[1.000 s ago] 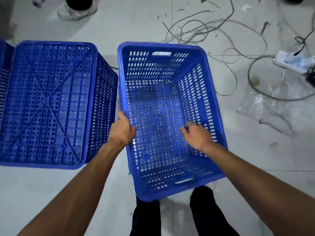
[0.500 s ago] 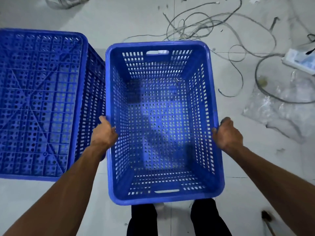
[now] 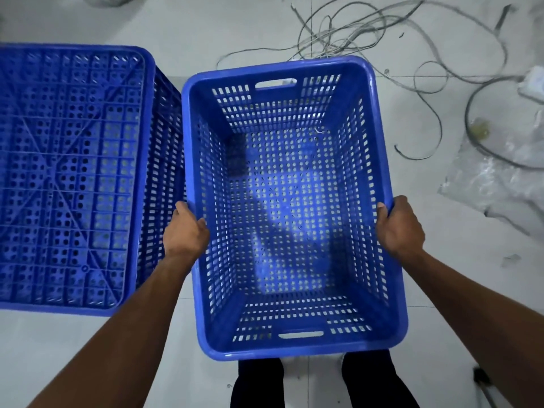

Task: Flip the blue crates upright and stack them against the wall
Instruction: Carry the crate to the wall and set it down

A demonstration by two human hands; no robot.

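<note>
Floor (image 3: pixel 73 348): pale smooth tiles with thin joints, scuffed. It runs under both hands and on ahead of them. No wall is in view, so I cannot tell which way the stack lies.
Overturned crate (image 3: pixel 70 178): outboard of the left hand and just beside it, base up. It is hard blue plastic, with a ribbed grid, diagonal braces and a slotted side wall facing the left wrist.
Upright crate (image 3: pixel 288 207): between the two hands, mouth up and empty. It is rigid blue plastic with a rounded rim, slotted walls tapering to a holed base, and a handle slot in each short end.
Long axis: it runs straight away from the body, so the hands take the two long sides at about mid-length.
Gap between crates: narrow, and the left hand sits in it. I cannot tell whether the hand touches the overturned wall.
Cables (image 3: pixel 353 39): ahead of the right hand, beyond the far rim. They are thin grey loops, loosely tangled.
Plastic sheet (image 3: pixel 494 184): ahead of the right hand and outboard of it, clear and crumpled.
Left hand (image 3: pixel 185 231): curled over the left rim and gripping it, thumb on the inner side.
Right hand (image 3: pixel 400 228): curled over the right rim in the same way.
Nearer hand: neither, since they are level and opposite each other. The hold looks balanced for a carry, and the stiff, light crate should not sag.
</note>
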